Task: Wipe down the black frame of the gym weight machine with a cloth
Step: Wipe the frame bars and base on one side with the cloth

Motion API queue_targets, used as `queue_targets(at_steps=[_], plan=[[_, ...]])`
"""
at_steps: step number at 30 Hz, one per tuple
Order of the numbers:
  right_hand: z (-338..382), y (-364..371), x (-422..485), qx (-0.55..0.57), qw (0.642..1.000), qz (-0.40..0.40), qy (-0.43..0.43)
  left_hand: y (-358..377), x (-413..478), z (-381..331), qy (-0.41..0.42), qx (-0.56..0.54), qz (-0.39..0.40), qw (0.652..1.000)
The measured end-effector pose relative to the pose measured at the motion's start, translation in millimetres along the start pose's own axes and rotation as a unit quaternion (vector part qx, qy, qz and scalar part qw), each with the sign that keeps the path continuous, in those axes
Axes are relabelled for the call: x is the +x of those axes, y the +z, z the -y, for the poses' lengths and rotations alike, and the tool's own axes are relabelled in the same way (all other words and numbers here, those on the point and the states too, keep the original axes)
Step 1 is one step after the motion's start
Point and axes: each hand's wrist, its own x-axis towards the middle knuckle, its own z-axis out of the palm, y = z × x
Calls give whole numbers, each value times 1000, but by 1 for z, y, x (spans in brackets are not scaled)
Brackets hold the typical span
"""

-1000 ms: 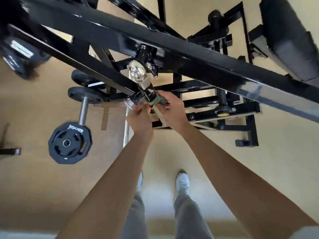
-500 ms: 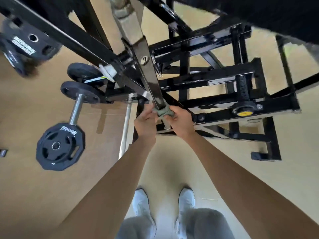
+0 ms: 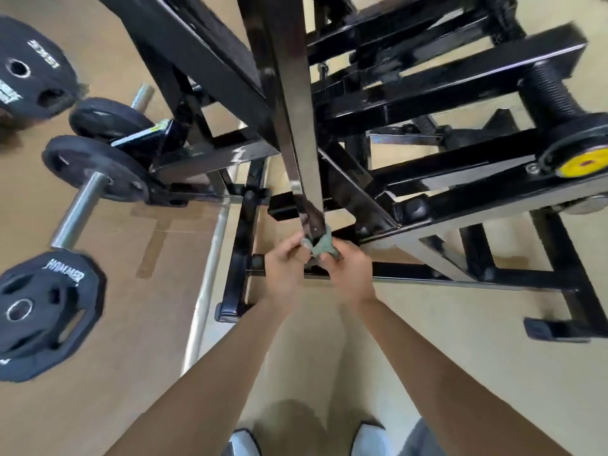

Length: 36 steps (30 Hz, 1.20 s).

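Fingers (image 3: 329, 258) of the right hand (image 3: 350, 274) curl tight around a bunched grey-green cloth (image 3: 324, 246), while the left hand (image 3: 286, 268) pinches the cloth's other side, the two together wrapping it round the lower tip of a slanted black bar (image 3: 292, 110) that belongs to the weight machine's frame (image 3: 460, 70). The person stands over the spot with arms stretched forward, and one white shoe (image 3: 368, 437) shows on the tan floor (image 3: 131, 357). A weight plate (image 3: 46, 311) hangs on a steel peg (image 3: 77, 212) well off to the left, and a yellow-capped knob (image 3: 584, 162) sits at far right. The step in hand looks to be the wiping of this single bar, with the cloth now at its bottom end. Most of the frame, including the broad crossbeams behind and the feet on the floor, seems yet to be covered, so the job is judged far from done. The next move probably calls for keeping the cloth closed around the bar and drawing it back up the length, or freeing it and shifting to a neighbouring beam, with a firm two-sided squeeze so that all faces of the tube are rubbed. A second ago both hands worked just under a silvery fitting below a wide crossbeam; half a second ago they had reached the bar's lower end, where they remain. Since then the head has dipped closer, so the frame fills more of the view and the shoes have slid to the bottom edge
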Motion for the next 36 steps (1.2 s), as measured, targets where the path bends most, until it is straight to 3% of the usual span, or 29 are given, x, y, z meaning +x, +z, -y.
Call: queue_targets(at_steps=[4,13,19,25,29,36], plan=[[-26,13,4,10,1000,2,-1,-2,12,31,32,18,27,999],[-42,40,5,34,995,-88,-33,-15,35,63,130,94,52,986],[-33,40,-4,126,983,-118,55,-15,28,50,83,37,46,995],[-9,28,-5,240,959,-150,33,-5,12,33,75,-46,-4,996],[9,18,-6,276,945,-176,14,-3,3,11,122,-71,-22,990],[32,-7,-7,370,924,-97,-22,0,-18,-21,182,-62,23,981]])
